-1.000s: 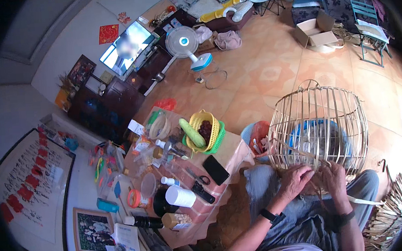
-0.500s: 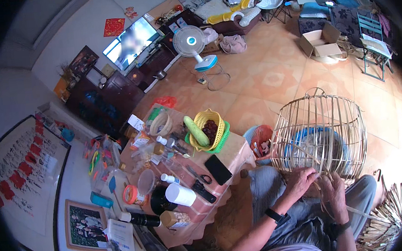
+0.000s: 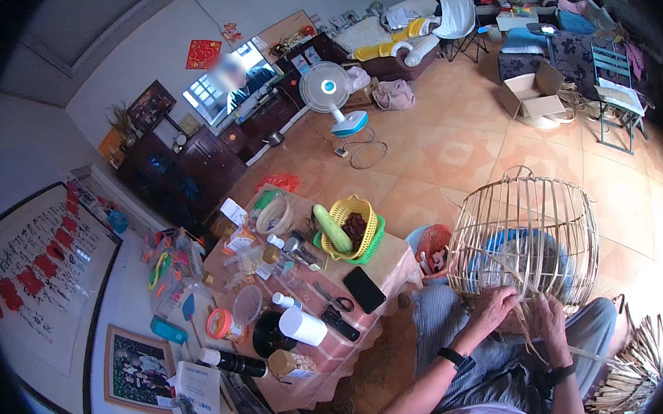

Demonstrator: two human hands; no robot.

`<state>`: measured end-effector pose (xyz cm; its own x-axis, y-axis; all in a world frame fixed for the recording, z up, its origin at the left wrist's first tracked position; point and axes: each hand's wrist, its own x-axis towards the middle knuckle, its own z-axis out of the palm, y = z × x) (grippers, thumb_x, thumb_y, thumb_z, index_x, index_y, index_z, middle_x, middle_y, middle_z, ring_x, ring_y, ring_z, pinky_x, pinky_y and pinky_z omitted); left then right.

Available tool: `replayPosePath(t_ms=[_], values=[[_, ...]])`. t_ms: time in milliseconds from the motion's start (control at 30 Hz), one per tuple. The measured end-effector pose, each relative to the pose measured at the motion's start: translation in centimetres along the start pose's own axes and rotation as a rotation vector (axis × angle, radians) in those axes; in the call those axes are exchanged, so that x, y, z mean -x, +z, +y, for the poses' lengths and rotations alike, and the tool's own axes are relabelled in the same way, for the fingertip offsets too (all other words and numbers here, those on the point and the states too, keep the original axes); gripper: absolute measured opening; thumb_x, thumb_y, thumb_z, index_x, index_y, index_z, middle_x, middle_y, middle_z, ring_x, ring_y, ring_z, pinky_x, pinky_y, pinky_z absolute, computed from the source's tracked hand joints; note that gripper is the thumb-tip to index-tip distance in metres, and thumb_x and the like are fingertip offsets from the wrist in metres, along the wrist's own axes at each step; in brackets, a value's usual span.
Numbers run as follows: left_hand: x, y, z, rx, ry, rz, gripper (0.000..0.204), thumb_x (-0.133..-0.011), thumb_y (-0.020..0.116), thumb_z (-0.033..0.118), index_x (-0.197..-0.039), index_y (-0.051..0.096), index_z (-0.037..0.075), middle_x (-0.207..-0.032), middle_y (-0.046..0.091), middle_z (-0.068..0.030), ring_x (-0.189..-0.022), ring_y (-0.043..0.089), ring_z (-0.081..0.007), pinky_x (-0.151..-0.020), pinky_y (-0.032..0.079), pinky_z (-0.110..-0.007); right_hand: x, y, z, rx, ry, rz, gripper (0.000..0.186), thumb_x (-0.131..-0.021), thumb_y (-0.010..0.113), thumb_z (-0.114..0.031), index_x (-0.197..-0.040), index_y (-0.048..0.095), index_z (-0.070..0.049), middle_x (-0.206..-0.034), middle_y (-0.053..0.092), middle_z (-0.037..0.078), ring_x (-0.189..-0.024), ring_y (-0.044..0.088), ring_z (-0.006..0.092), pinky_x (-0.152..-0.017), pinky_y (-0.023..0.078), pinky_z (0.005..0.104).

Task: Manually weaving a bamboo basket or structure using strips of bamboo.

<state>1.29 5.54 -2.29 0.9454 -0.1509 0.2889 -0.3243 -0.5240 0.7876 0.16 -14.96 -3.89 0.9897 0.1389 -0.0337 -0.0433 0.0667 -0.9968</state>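
An open-ribbed basket (image 3: 522,231) of pale bamboo-like strips stands upright before my knees, a small loop at its top. At its near lower side, my left hand (image 3: 497,308) pinches a thin pale strip, a black watch on that wrist. Close on its right, my right hand (image 3: 551,322) is closed on a strip as well, its fingers partly hidden. Loose strip ends hang between the hands over my lap. Another pale strip (image 3: 595,356) sticks out to the right past my right wrist. Behind the ribs shows a blue basin (image 3: 498,250).
On the left, a cloth-covered table (image 3: 389,292) bears a phone, scissors, bottles, jars and a yellow basket (image 3: 359,209) with fruit. A reddish bucket (image 3: 433,246) stands between table and basket. Bundled dry strips (image 3: 644,369) lie at the lower right. Beyond are a fan (image 3: 330,90) and cardboard box (image 3: 533,98).
The whole view has shifted, the room now sitting lower in the picture. My hands stay together at the basket's near side, and strip ends now show hanging below them.
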Motion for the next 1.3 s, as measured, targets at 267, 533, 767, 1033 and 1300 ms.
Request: replayPosePath(t_ms=[267, 533, 767, 1033, 1300], values=[[0.1, -0.2, 0.0, 0.024, 0.016, -0.022, 0.027, -0.099, 0.067, 0.028, -0.096, 0.07, 0.002, -0.085, 0.07, -0.0198, -0.082, 0.069, -0.0384, -0.075, 0.052, -0.047, 0.4, -0.5, 0.0, 0.04, 0.04, 0.002, 0.04, -0.111, 0.052, -0.041, -0.088, 0.058, -0.008, -0.067, 0.05, -0.007, -0.053, 0.046, 0.003, -0.045, 0.035, 0.0233], [0.2, -0.2, 0.1, 0.068, 0.026, -0.045, 0.029, -0.1, 0.066, 0.029, -0.099, 0.071, 0.0, -0.085, 0.07, -0.0194, -0.082, 0.07, -0.0361, -0.075, 0.052, -0.046, 1.8, -1.2, 1.4, -0.104, 0.062, -0.006, 0.038, -0.112, 0.05, -0.036, -0.089, 0.059, -0.007, -0.064, 0.053, -0.003, -0.054, 0.051, 0.0067, -0.05, 0.041, 0.0248], [0.2, 0.1, -0.1, 0.028, 0.033, -0.009, 0.028, -0.099, 0.068, 0.028, -0.097, 0.071, 0.0, -0.081, 0.07, -0.0185, -0.076, 0.069, -0.0354, -0.071, 0.051, -0.045, 3.8, -1.8, -0.9, 0.031, 0.148, -0.067, 0.037, -0.109, 0.055, -0.036, -0.088, 0.064, -0.006, -0.064, 0.056, -0.002, -0.055, 0.052, 0.0074, -0.052, 0.041, 0.0242], [0.1, -0.2, 0.2, 0.005, -0.021, -0.057, 0.027, -0.098, 0.07, 0.029, -0.096, 0.072, 0.002, -0.084, 0.071, -0.0146, -0.077, 0.07, -0.0298, -0.071, 0.053, -0.04, 3.3, -2.2, -0.3, 0.058, 0.22, -0.202, 0.036, -0.107, 0.059, -0.035, -0.09, 0.066, -0.004, -0.069, 0.062, 0.001, -0.055, 0.055, 0.0093, -0.052, 0.044, 0.0264], [0.1, -0.3, 0.2, 0.013, -0.044, -0.058, 0.028, -0.099, 0.069, 0.03, -0.097, 0.072, 0.002, -0.085, 0.071, -0.0148, -0.08, 0.071, -0.0307, -0.072, 0.053, -0.041, 7.0, -6.2, -3.3, -0.422, 0.245, -0.038, 0.039, -0.108, 0.057, -0.034, -0.091, 0.065, -0.001, -0.073, 0.069, 0.008, -0.056, 0.065, 0.0172, -0.052, 0.052, 0.0282]])
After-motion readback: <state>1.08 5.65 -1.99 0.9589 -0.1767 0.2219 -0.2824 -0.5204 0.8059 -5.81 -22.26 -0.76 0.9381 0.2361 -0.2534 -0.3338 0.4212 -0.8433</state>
